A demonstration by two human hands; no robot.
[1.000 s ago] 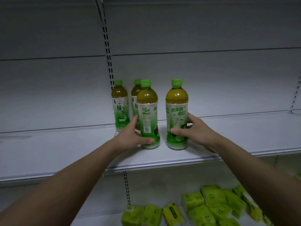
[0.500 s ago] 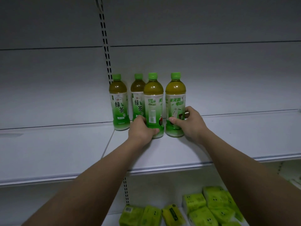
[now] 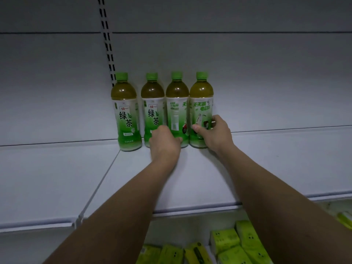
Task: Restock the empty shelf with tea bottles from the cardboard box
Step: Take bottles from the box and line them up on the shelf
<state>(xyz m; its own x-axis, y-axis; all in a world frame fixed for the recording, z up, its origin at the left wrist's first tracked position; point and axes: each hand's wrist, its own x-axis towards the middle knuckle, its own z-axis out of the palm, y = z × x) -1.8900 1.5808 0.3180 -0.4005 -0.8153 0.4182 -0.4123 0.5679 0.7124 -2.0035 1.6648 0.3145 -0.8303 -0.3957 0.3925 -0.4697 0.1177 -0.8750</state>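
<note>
Gripping two green-capped plastic tea bottles at the back of the white metal shelf [image 3: 190, 183]: left hand [image 3: 165, 142] wrapped round third bottle [image 3: 176, 109], right hand [image 3: 215, 133] round fourth bottle [image 3: 201, 109], all four upright in a row.

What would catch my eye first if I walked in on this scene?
Four green-capped plastic tea bottles standing in a tight row at the back of the white metal shelf. The left hand grips the third bottle low down and the right hand the fourth bottle. Below, yellow-green soft packs lie on a lower shelf.
</note>
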